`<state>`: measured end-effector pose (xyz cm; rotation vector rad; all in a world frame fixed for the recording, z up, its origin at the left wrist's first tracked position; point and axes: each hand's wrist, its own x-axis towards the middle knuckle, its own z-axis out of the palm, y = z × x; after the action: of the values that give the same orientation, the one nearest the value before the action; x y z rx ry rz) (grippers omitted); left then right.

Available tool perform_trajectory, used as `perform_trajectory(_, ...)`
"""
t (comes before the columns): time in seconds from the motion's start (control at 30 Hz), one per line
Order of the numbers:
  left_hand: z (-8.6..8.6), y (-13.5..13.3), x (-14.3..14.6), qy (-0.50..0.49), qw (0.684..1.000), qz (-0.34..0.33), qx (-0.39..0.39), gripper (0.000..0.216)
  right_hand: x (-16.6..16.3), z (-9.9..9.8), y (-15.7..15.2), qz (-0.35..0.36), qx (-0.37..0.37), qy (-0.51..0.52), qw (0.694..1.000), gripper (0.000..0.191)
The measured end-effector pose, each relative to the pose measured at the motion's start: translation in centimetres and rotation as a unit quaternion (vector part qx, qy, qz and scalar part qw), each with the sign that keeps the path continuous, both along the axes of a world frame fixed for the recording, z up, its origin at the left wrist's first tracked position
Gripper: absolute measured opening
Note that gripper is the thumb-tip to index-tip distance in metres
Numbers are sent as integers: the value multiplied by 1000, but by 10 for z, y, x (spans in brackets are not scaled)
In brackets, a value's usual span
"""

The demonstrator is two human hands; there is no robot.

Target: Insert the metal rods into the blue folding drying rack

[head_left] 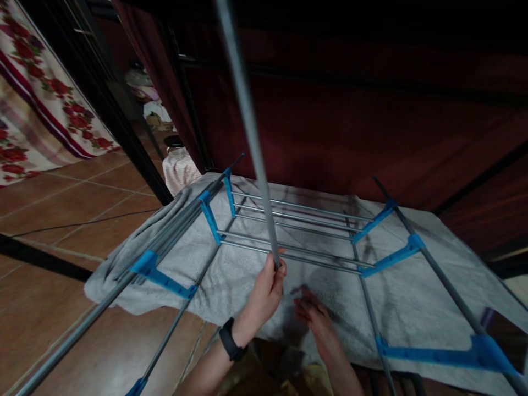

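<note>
My left hand (266, 289), with a black band on its wrist, is closed around the lower end of a long grey metal tube (251, 126). The tube rises steeply, leaning a little left, and runs out of the top of the view. Beside it to the right, my right hand (315, 319) holds nothing, its fingers slightly blurred and apart over the grey cloth. In front of both hands lies a partly built rack of grey tubes (313, 253) and blue plastic brackets (391, 257). Several thin bars join its left and right sides at the far end.
More loose grey tubes (177, 225) lie along the left side on the grey blanket (243, 275). Dark red curtain (330, 132) hangs behind. Black frame posts (119, 132) stand at the left, above a tiled floor (94, 192) with a cable. Floral cloth (53, 104) hangs farther left.
</note>
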<state>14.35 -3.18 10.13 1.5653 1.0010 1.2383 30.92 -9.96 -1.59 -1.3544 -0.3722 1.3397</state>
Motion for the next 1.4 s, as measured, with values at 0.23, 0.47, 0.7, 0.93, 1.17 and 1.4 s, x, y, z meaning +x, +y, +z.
perform_trajectory(0.23, -1, 15, -40, 129, 985, 93, 62, 25, 42, 33, 2, -62, 49, -39, 996, 53)
perform_trajectory(0.47, -49, 18, -66, 217, 965, 105, 101, 22, 56, 68, 13, -130, 102, -41, 985, 46)
perform_trajectory(0.7, -86, 26, -83, 305, 933, 78, 174, 25, 58, 80, 21, -196, 158, -3, 968, 37)
perform_trajectory(0.93, -106, 31, -91, 343, 917, 74, 190, 26, 77, 66, 16, -246, 165, 10, 955, 40)
perform_trajectory(1.17, -115, 34, -93, 353, 913, 84, 185, 26, 93, 46, 11, -306, 147, -17, 940, 43)
perform_trajectory(1.4, -121, 33, -96, 376, 903, 76, 191, 27, 95, 28, 6, -343, 132, -51, 929, 71)
